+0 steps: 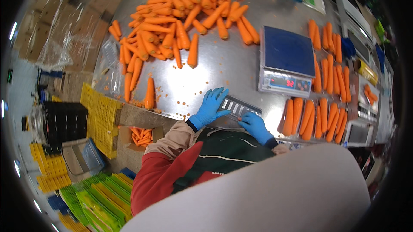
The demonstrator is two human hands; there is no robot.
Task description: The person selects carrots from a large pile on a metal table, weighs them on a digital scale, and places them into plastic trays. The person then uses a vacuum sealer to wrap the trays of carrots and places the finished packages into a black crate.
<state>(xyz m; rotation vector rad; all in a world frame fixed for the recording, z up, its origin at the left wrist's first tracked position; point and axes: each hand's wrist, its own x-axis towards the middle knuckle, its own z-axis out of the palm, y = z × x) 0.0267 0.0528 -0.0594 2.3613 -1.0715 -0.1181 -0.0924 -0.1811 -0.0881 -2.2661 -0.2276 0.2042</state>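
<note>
Just in front of me, a small dark plastic tray point(237, 107) with pale, shiny bars across its base is at the table's near edge. My left hand point(209, 107), in a blue glove, grips its left end, fingers along the far side and thumb at the near side. At the tray's near right side is my right hand point(255, 127), also gloved in blue, with its fingers curled; whether it grips the tray cannot be made out. A blue-topped weighing scale point(287, 51) with a lit red display stands beyond to the right.
Loose carrots point(180, 12) are heaped on the steel table point(222, 61). Packed carrots point(308, 119) lie in rows right of the scale. Carrot bits are scattered near the left edge. A cardboard box point(157, 132) of carrots and a yellow pallet point(100, 119) stand below on the left.
</note>
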